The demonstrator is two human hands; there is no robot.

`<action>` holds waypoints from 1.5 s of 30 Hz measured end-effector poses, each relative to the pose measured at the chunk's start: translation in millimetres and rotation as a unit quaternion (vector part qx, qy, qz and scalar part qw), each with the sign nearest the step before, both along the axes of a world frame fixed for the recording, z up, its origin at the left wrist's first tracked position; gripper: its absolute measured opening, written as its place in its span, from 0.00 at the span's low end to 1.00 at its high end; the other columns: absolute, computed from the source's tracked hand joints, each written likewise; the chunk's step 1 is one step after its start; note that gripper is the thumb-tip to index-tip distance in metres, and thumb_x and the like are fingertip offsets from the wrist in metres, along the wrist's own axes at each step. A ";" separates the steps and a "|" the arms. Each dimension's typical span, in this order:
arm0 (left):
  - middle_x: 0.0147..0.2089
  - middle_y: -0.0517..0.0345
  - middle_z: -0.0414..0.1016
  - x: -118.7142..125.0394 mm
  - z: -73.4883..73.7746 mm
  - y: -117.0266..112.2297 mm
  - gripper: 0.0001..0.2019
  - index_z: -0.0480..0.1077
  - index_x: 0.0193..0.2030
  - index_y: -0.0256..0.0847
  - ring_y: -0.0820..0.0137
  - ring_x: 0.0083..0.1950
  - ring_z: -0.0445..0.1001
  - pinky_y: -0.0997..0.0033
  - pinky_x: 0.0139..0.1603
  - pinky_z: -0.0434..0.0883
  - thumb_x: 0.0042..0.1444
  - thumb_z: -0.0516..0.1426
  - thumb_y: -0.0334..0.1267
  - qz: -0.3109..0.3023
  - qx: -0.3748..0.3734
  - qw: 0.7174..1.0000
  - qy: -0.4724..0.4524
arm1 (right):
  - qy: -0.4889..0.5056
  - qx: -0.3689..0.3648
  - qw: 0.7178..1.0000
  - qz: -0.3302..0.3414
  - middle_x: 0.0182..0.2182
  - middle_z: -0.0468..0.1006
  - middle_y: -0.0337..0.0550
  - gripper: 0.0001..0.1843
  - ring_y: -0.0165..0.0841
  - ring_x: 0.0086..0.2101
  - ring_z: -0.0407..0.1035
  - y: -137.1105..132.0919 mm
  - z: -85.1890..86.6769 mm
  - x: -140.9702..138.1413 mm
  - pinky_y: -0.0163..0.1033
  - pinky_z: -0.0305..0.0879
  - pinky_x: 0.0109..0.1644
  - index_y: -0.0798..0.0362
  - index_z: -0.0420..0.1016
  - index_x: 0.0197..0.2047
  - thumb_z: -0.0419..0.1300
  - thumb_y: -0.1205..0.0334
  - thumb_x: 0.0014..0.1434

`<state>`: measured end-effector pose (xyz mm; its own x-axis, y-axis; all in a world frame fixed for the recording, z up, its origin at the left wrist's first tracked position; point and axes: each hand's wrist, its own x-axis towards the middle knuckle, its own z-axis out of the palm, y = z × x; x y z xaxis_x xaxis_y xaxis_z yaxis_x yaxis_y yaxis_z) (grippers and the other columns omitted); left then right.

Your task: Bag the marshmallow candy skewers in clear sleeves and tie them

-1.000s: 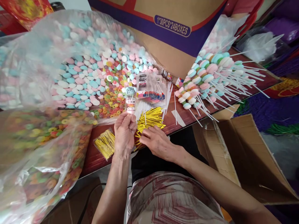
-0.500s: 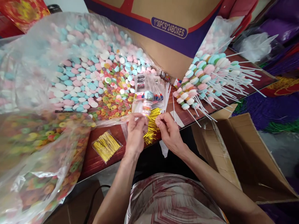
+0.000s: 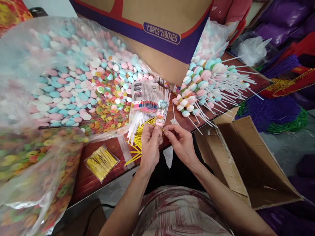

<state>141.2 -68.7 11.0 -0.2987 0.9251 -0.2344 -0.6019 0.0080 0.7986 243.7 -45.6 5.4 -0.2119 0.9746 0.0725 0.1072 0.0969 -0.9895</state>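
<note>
A candy skewer (image 3: 161,113) in a clear printed wrapper stands upright over the table's front edge. My left hand (image 3: 150,144) is closed around its lower end, fingers pinching the neck of the wrapper. Close beside it, my right hand (image 3: 180,141) pinches a thin gold twist tie (image 3: 162,130) against that neck. Behind and left of my left hand lies a loose heap of gold twist ties (image 3: 139,136). White sticks (image 3: 135,127) and flat printed wrappers (image 3: 144,98) lie just beyond. My fingers hide the skewer's stick.
A big clear bag of pastel candies (image 3: 66,87) and gummy rings (image 3: 108,114) covers the left. Finished candy skewers (image 3: 204,82) are piled right, sticks pointing outward. A packet of gold ties (image 3: 102,162) lies front left. A printed carton (image 3: 157,46) stands behind; an open cardboard box (image 3: 258,164) sits lower right.
The view has shifted to the right. My hands have drawn together, and the gold twist tie in my right hand now meets the wrapper's neck. The skewer, blurred before, is now steadier.
</note>
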 end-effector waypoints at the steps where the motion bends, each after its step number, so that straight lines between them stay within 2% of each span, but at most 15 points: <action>1: 0.24 0.67 0.58 -0.4 1.3 1.4 0.13 0.61 0.31 0.40 0.82 0.22 0.50 0.84 0.22 0.51 0.57 0.63 0.38 -0.014 -0.006 1.000 -0.028 | 0.013 -0.015 1.000 -0.005 0.31 0.75 0.39 0.05 0.31 0.31 0.68 -0.2 0.8 1.6 0.37 0.66 0.36 0.52 0.75 0.35 0.60 0.61 0.61; 4: 0.23 0.67 0.58 -4.7 5.9 4.2 0.10 0.62 0.31 0.39 0.83 0.20 0.47 0.86 0.19 0.48 0.58 0.61 0.32 -0.097 -0.049 0.981 -0.163 | 0.055 -0.046 0.997 -0.001 0.29 0.72 0.38 0.08 0.30 0.30 0.65 1.0 2.8 7.8 0.36 0.65 0.36 0.53 0.73 0.33 0.60 0.58 0.62; 8: 0.21 0.69 0.49 -11.7 11.0 3.4 0.11 0.59 0.28 0.37 0.84 0.18 0.44 0.88 0.15 0.43 0.61 0.54 0.27 -0.194 -0.133 0.913 -0.332 | 0.072 -0.033 0.995 0.055 0.32 0.68 0.39 0.11 0.29 0.30 0.62 5.9 8.8 23.8 0.35 0.63 0.33 0.52 0.70 0.32 0.62 0.54 0.61; 11: 0.19 0.71 0.47 -9.6 15.0 -0.1 0.10 0.61 0.29 0.37 0.84 0.17 0.42 0.89 0.14 0.41 0.61 0.56 0.28 -0.254 -0.131 0.891 -0.354 | 0.054 -0.020 0.991 0.122 0.37 0.67 0.40 0.11 0.30 0.32 0.62 10.1 14.4 38.8 0.36 0.63 0.34 0.51 0.69 0.33 0.62 0.53 0.62; 13: 0.19 0.71 0.49 -4.3 17.8 -1.9 0.09 0.63 0.31 0.36 0.84 0.18 0.41 0.88 0.15 0.42 0.58 0.60 0.32 -0.287 -0.112 0.901 -0.305 | 0.022 -0.016 0.988 0.149 0.35 0.67 0.40 0.10 0.31 0.33 0.62 11.6 15.9 45.0 0.37 0.64 0.35 0.50 0.68 0.36 0.60 0.54 0.64; 18: 0.18 0.70 0.57 11.2 19.5 -3.7 0.13 0.65 0.36 0.40 0.82 0.18 0.45 0.86 0.17 0.45 0.57 0.64 0.44 -0.201 -0.070 0.973 -0.094 | -0.068 0.070 0.990 0.103 0.31 0.64 0.37 0.05 0.31 0.31 0.60 7.1 13.0 38.0 0.38 0.63 0.37 0.49 0.63 0.41 0.51 0.58 0.69; 23: 0.21 0.67 0.60 14.4 11.3 -7.8 0.12 0.72 0.38 0.41 0.80 0.20 0.53 0.81 0.19 0.51 0.56 0.63 0.48 -0.110 -0.020 0.993 0.034 | -0.151 0.132 0.979 0.046 0.28 0.60 0.35 0.07 0.29 0.28 0.57 -0.6 18.9 29.3 0.36 0.58 0.32 0.49 0.55 0.35 0.49 0.65 0.67; 25: 0.24 0.64 0.65 13.7 8.5 -9.0 0.12 0.75 0.39 0.41 0.80 0.21 0.57 0.80 0.20 0.54 0.54 0.65 0.46 -0.100 -0.015 0.993 0.066 | -0.151 0.108 0.981 0.048 0.28 0.61 0.35 0.06 0.29 0.26 0.57 -1.3 21.6 29.8 0.35 0.58 0.30 0.49 0.56 0.36 0.49 0.66 0.66; 28: 0.28 0.61 0.70 14.5 6.5 -8.1 0.11 0.78 0.37 0.40 0.80 0.23 0.60 0.79 0.21 0.57 0.50 0.68 0.42 -0.094 -0.020 0.993 0.073 | -0.070 0.015 0.996 0.057 0.29 0.63 0.34 0.03 0.27 0.24 0.60 0.3 20.3 28.9 0.34 0.61 0.26 0.49 0.59 0.38 0.51 0.63 0.66; 31: 0.21 0.66 0.64 15.0 6.1 -4.0 0.12 0.77 0.35 0.37 0.83 0.19 0.54 0.82 0.19 0.54 0.47 0.69 0.40 -0.078 -0.046 0.996 -0.002 | 0.058 -0.103 0.991 0.057 0.28 0.62 0.32 0.08 0.26 0.21 0.61 1.6 12.7 25.7 0.33 0.64 0.22 0.49 0.59 0.35 0.54 0.57 0.65; 33: 0.20 0.69 0.59 12.6 6.7 -0.5 0.12 0.76 0.33 0.34 0.86 0.18 0.49 0.85 0.17 0.50 0.44 0.70 0.36 -0.083 -0.075 0.990 -0.082 | 0.105 -0.138 0.983 0.055 0.25 0.60 0.30 0.11 0.25 0.19 0.59 0.6 6.5 26.1 0.33 0.65 0.21 0.49 0.59 0.33 0.55 0.55 0.65; 35: 0.21 0.68 0.61 8.2 8.0 2.7 0.12 0.74 0.32 0.33 0.87 0.18 0.50 0.87 0.17 0.50 0.42 0.71 0.31 -0.102 -0.102 0.976 -0.160 | 0.075 -0.082 0.994 0.014 0.25 0.62 0.31 0.11 0.25 0.20 0.59 -1.3 1.5 30.3 0.34 0.66 0.23 0.49 0.62 0.33 0.56 0.55 0.65; 37: 0.25 0.65 0.65 4.1 9.2 5.4 0.11 0.73 0.32 0.33 0.87 0.19 0.55 0.88 0.17 0.52 0.43 0.70 0.29 -0.125 -0.122 0.960 -0.221 | -0.021 0.061 0.997 -0.042 0.32 0.70 0.38 0.04 0.29 0.27 0.67 -2.7 -1.5 37.2 0.37 0.70 0.31 0.50 0.68 0.38 0.57 0.60 0.65; 41: 0.27 0.65 0.67 3.7 9.0 8.1 0.11 0.73 0.35 0.33 0.85 0.20 0.60 0.87 0.17 0.58 0.47 0.68 0.27 -0.155 -0.136 0.940 -0.272 | -0.199 0.336 0.921 -0.019 0.45 0.77 0.49 0.14 0.37 0.45 0.72 -0.1 -2.6 48.0 0.45 0.70 0.47 0.48 0.75 0.51 0.56 0.69 0.65; 45: 0.27 0.64 0.68 10.4 10.3 7.5 0.06 0.71 0.35 0.31 0.85 0.20 0.61 0.87 0.17 0.60 0.52 0.64 0.25 -0.154 -0.152 0.923 -0.317 | -0.262 0.464 0.846 -0.025 0.39 0.81 0.46 0.12 0.36 0.38 0.74 7.1 -2.3 48.0 0.43 0.68 0.42 0.48 0.77 0.48 0.57 0.69 0.65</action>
<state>151.6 -61.1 21.2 0.2537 0.8061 -0.5347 -0.8796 0.4223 0.2192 291.7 -38.4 3.1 -0.4115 0.5578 0.7208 0.5343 0.7883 -0.3050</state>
